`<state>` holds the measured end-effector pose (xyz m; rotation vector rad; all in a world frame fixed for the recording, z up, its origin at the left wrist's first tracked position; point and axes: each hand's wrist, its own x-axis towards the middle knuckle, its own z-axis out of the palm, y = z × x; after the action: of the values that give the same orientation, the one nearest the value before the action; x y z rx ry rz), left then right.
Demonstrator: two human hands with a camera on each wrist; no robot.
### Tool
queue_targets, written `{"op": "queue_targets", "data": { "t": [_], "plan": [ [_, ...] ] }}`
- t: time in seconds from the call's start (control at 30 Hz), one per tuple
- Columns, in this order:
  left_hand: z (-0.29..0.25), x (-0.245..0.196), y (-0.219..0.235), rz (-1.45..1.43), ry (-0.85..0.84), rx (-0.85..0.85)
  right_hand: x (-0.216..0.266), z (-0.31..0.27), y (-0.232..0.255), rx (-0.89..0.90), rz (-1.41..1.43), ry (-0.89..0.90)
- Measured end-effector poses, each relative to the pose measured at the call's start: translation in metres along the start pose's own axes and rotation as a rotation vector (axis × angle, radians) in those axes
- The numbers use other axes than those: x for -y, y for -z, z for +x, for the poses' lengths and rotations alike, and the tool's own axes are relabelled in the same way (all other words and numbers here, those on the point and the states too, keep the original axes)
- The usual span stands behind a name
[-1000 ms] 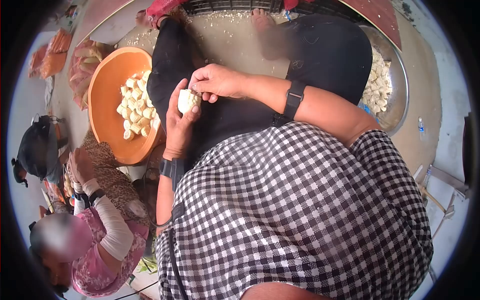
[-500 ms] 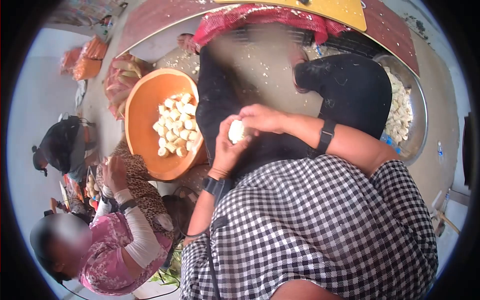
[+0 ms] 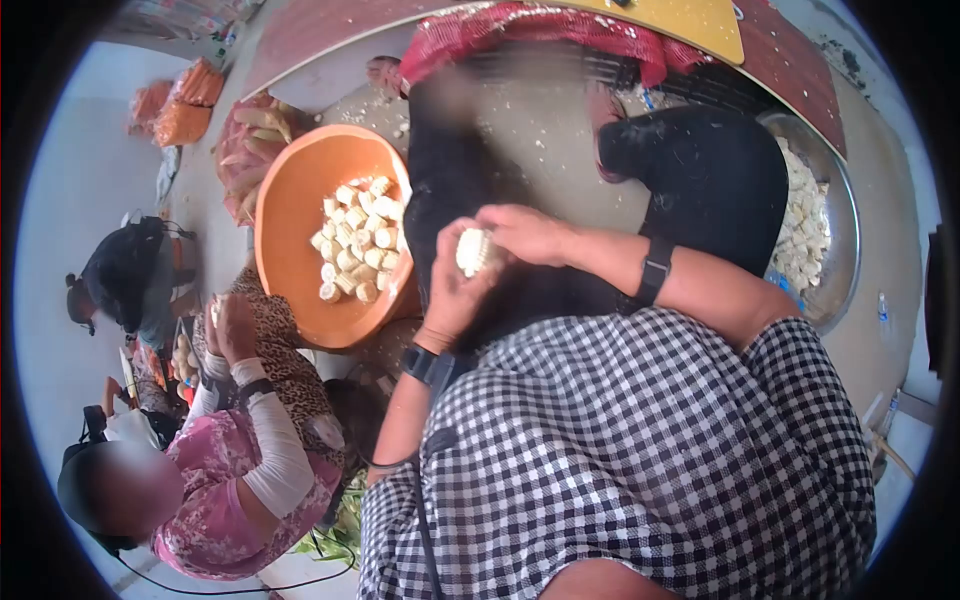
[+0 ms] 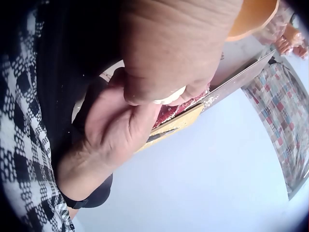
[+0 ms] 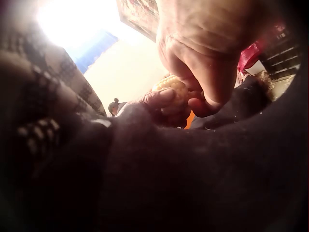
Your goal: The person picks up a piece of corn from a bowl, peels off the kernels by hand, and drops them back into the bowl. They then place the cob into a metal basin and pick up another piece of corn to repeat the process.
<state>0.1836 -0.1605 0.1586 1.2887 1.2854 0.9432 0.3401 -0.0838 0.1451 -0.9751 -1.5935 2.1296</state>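
A short piece of corn cob (image 3: 471, 250) is held over my lap, pale yellow with rows of kernels. My left hand (image 3: 455, 285) cups it from below, fingers curled round it. My right hand (image 3: 522, 232) pinches its top end with fingertips and thumb. In the right wrist view the corn piece (image 5: 170, 89) shows between my left fingers (image 5: 159, 98) and the right hand (image 5: 205, 53). In the left wrist view a pale sliver of the cob (image 4: 170, 99) peeks out under the left hand (image 4: 164, 53).
An orange bowl (image 3: 290, 215) with several cut corn pieces stands at my left. A metal basin (image 3: 840, 250) full of pieces sits at the right. A red mesh sack (image 3: 520, 30) lies ahead. A person in pink (image 3: 235, 470) works at lower left.
The head view has shifted, so the hands sit lower and further right than a second ago. Both hands stay on the corn piece, which has turned slightly between them.
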Motion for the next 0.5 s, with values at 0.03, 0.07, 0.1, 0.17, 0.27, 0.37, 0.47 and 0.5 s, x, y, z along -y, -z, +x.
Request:
{"op": "queue_targets", "data": {
  "t": [0.03, 0.07, 0.1, 0.17, 0.27, 0.37, 0.47, 0.5],
  "plan": [
    [-0.002, -0.007, 0.000, -0.064, 0.018, -0.001, 0.003, 0.001, 0.000, 0.011, 0.059, -0.012],
    [-0.002, -0.027, -0.006, -0.145, 0.030, -0.034, 0.001, 0.003, 0.002, 0.050, 0.109, 0.013],
    [-0.002, -0.033, -0.007, -0.148, 0.015, -0.032, 0.000, 0.004, 0.004, 0.087, 0.156, 0.046],
    [-0.004, -0.026, -0.004, -0.164, -0.004, -0.053, 0.004, -0.001, 0.005, 0.122, 0.256, 0.085],
    [-0.007, -0.015, 0.001, -0.125, -0.017, -0.046, 0.001, 0.002, 0.006, 0.170, 0.272, 0.063],
    [-0.007, -0.025, -0.003, -0.134, 0.039, -0.031, 0.007, -0.002, 0.004, 0.119, 0.092, 0.074],
    [-0.006, -0.022, -0.002, -0.155, 0.028, -0.017, 0.004, 0.002, 0.005, 0.136, 0.116, 0.070],
    [-0.006, -0.024, -0.002, -0.161, 0.018, -0.016, 0.004, 0.002, 0.005, 0.145, 0.128, 0.072]
  ]
}}
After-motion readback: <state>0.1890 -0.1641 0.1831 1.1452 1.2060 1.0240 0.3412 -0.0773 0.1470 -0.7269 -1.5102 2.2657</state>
